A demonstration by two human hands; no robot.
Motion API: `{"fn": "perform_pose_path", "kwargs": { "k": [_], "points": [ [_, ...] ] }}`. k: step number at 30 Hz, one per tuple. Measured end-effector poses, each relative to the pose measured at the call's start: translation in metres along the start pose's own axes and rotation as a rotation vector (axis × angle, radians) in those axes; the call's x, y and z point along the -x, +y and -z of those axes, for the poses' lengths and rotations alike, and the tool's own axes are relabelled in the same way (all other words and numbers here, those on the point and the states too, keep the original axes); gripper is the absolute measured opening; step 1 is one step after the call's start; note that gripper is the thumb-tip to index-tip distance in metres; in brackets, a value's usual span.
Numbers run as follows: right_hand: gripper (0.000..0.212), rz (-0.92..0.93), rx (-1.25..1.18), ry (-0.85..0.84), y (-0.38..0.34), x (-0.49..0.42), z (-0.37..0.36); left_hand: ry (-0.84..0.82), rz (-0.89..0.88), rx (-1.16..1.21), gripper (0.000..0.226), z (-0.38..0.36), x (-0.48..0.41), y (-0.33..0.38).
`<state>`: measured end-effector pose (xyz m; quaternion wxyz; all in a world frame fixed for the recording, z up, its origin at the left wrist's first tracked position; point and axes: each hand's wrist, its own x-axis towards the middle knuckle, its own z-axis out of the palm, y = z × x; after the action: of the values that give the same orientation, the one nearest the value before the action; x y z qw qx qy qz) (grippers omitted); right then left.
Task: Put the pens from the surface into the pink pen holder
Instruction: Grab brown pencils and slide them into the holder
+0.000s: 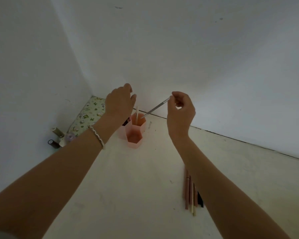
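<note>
A pink pen holder (pixel 134 135) made of hexagonal cups stands on the pale surface near the back wall. A light-coloured pen (pixel 137 114) stands upright in its rear cup. My right hand (pixel 179 114) pinches the top end of a thin grey pen (pixel 156 107), which slants down to the left with its tip over the rear cup's opening. My left hand (pixel 119 104) hovers above the holder's left side, fingers loosely spread and holding nothing. Several pink and cream pens (pixel 190 192) lie on the surface under my right forearm, partly hidden by it.
A floral fabric pouch (pixel 88 116) lies in the left corner against the wall. Small bottles (pixel 56 138) stand beside it at the surface's left edge. Walls close the space at the back and left. A dark item (pixel 200 200) lies among the pens.
</note>
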<state>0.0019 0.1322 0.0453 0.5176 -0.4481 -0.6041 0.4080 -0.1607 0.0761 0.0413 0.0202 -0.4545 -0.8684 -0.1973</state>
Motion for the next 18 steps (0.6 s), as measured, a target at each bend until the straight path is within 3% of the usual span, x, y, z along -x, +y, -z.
{"fn": "perform_pose_path", "kwargs": {
  "k": [6,10,12,16,18],
  "points": [
    [0.029,0.032,0.235,-0.320,0.023,0.012,-0.018,0.101,-0.025,0.170,0.025,0.011,0.001,0.014],
    [0.043,-0.011,0.235,-0.290,0.028,0.005,0.003,0.098,-0.071,0.255,0.018,-0.001,0.025,0.046],
    [0.044,-0.045,0.231,-0.244,0.030,-0.006,0.022,-0.045,-0.057,0.311,0.013,-0.023,0.050,0.070],
    [0.040,-0.086,0.291,-0.218,0.038,-0.015,0.067,-0.519,0.084,0.312,0.017,-0.083,0.108,0.119],
    [0.037,-0.114,0.296,-0.229,0.044,-0.013,0.087,-0.635,0.148,0.297,0.023,-0.108,0.130,0.131]
  ]
}}
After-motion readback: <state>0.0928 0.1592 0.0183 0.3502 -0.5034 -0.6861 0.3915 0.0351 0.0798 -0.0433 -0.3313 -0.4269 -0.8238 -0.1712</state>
